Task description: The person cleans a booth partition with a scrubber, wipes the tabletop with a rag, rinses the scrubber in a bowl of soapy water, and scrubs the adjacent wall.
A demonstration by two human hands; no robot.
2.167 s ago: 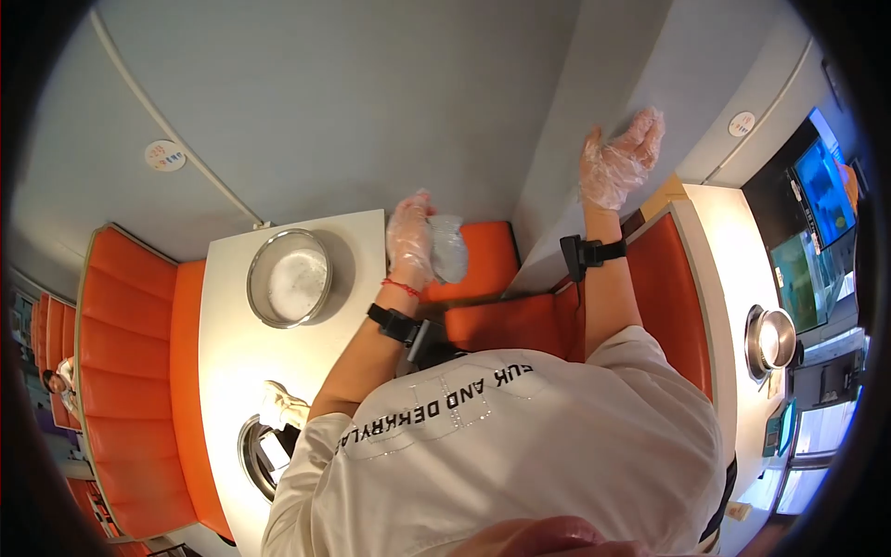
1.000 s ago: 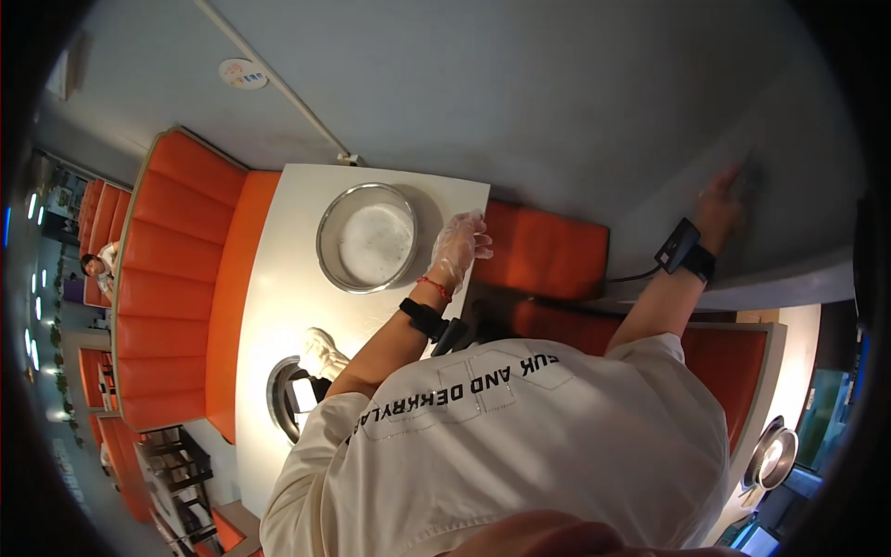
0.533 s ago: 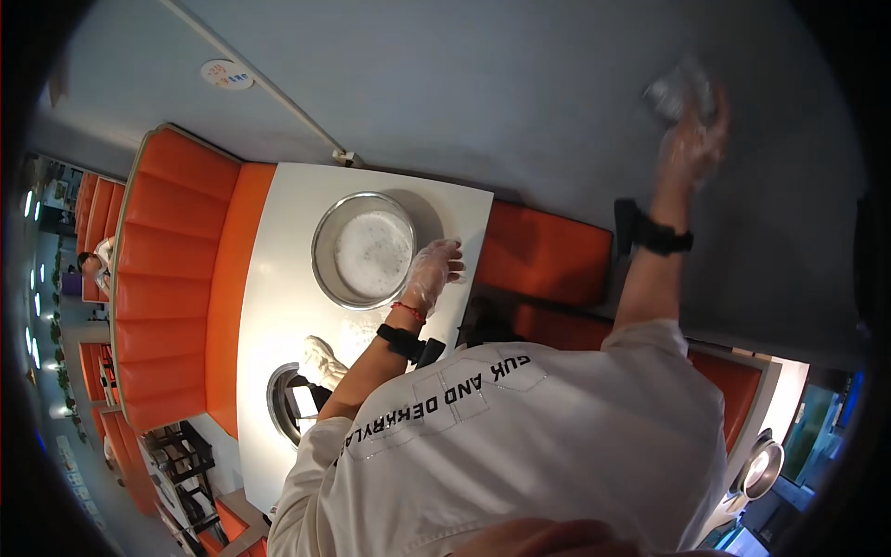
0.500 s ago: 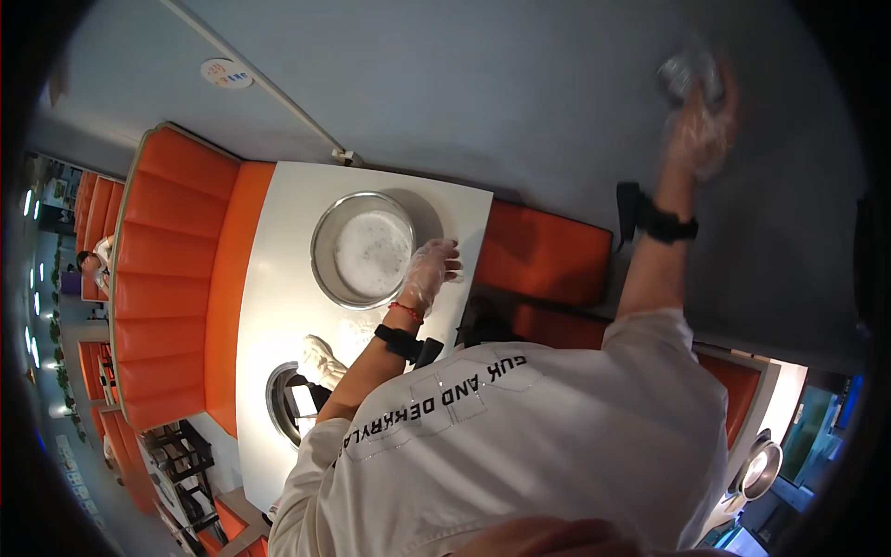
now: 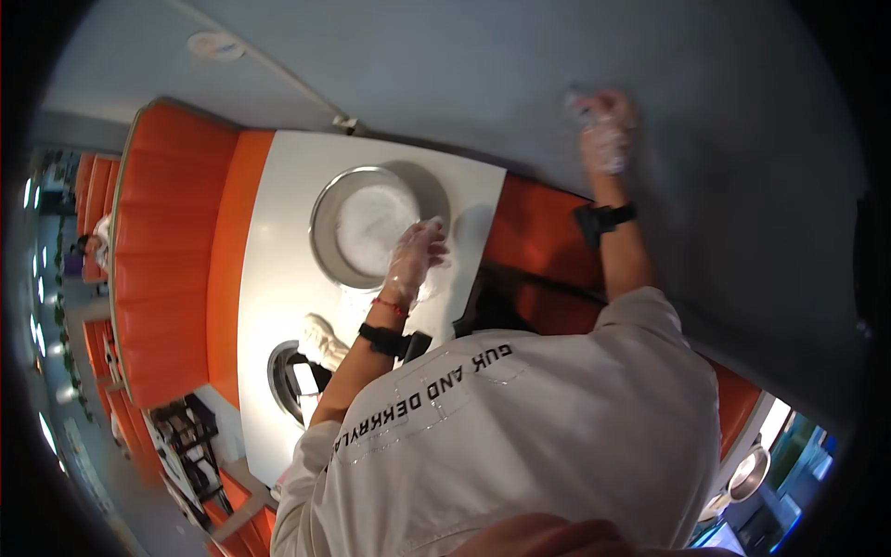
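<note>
Grasping a blurred wad (image 5: 578, 101) against the wall (image 5: 483, 65) with gloved right hand (image 5: 607, 133); holding gloved left hand (image 5: 416, 257), fingers loosely curled and released, at steel basin's (image 5: 326, 218) rim.

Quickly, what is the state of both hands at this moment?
Left hand: loosely open, nothing visible in it.
Right hand: closed on a pale thing, too blurred to identify.
</note>
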